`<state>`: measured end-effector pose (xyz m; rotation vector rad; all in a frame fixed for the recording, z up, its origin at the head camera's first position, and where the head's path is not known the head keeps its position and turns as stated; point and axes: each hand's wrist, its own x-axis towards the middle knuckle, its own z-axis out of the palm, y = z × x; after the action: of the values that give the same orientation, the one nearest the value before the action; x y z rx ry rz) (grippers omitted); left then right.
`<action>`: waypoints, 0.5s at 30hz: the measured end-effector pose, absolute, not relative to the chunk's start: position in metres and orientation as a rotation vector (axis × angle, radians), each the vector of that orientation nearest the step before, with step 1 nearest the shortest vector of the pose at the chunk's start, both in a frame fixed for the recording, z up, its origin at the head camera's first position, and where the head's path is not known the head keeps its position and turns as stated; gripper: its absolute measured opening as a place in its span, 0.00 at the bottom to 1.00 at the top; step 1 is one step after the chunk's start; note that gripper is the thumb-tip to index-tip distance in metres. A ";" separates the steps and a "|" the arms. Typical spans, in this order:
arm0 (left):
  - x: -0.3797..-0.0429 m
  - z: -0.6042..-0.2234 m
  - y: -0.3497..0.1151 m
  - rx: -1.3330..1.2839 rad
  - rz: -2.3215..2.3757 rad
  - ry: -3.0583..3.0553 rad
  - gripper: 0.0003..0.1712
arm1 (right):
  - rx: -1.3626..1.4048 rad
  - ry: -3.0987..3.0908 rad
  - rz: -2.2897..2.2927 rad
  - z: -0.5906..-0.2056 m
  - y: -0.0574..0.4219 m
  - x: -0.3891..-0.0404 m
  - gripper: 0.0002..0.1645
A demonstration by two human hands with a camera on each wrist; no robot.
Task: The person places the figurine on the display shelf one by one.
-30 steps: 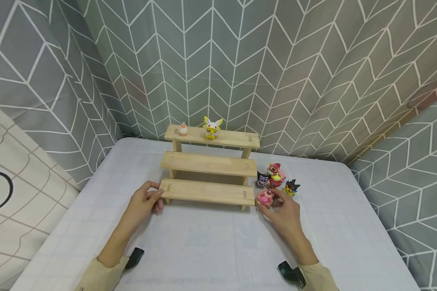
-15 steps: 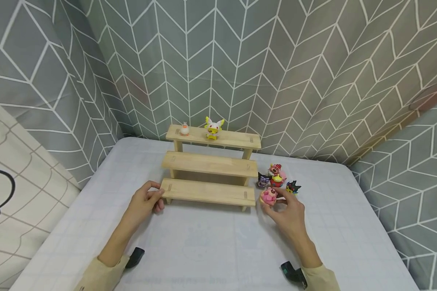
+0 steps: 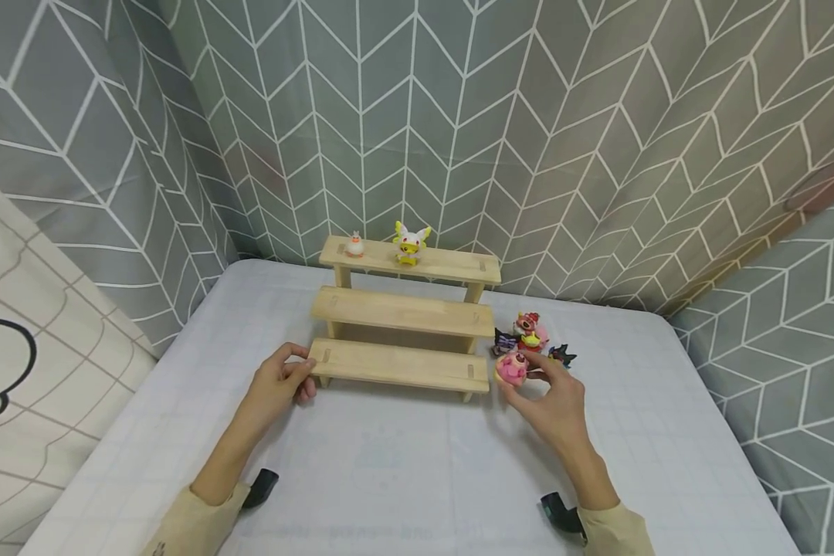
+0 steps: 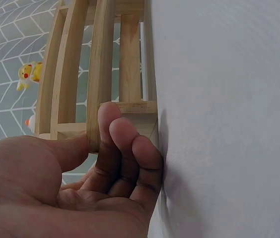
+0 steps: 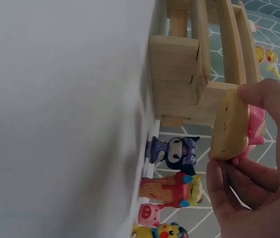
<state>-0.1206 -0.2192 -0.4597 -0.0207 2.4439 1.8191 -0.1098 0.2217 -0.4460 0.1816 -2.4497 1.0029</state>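
My left hand [image 3: 274,386] grips the left end of a three-tier wooden display stand [image 3: 399,365] by its lowest board. Its thumb is on the board and the other fingers curl below, as the left wrist view shows. At the stand's right end, my right hand [image 3: 554,405] pinches a pink figurine [image 3: 511,369] between thumb and fingers. The right wrist view shows this figurine's flat tan base [image 5: 231,126], raised off the tablecloth. On the top board stand a small white figurine [image 3: 354,245] and a yellow-and-white one with big ears [image 3: 409,245].
Right of the stand cluster several figurines: a purple-and-black one [image 3: 504,344], a red one [image 3: 528,323] and a black-eared yellow one [image 3: 562,355], partly behind my right hand. A white cloth [image 3: 389,471] covers the table. Grey patterned curtains [image 3: 445,116] surround it.
My right hand has carried the pink figurine slightly right, away from the lowest board's end, then a little upward in view. My left hand keeps its hold on the stand.
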 end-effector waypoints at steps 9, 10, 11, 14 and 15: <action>-0.121 -0.464 -0.221 -0.019 1.810 2.468 0.16 | 0.267 -2.435 1.064 -0.423 0.212 -0.117 0.38; -0.121 -0.464 -0.221 -0.021 1.809 2.466 0.15 | 0.283 -2.431 1.072 -0.420 0.210 -0.118 0.38; -0.121 -0.464 -0.221 -0.021 1.809 2.465 0.15 | 0.298 -2.427 1.081 -0.417 0.209 -0.119 0.38; -0.120 -0.463 -0.221 -0.015 1.806 2.469 0.15 | 0.332 -2.425 1.095 -0.410 0.207 -0.124 0.38; -0.120 -0.463 -0.221 -0.014 1.806 2.471 0.14 | 0.342 -2.425 1.100 -0.408 0.206 -0.125 0.38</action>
<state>-0.1204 -0.2209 -0.4627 -0.0140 2.4707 1.8061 -0.1255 0.2059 -0.4084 0.3416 -2.4252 1.0998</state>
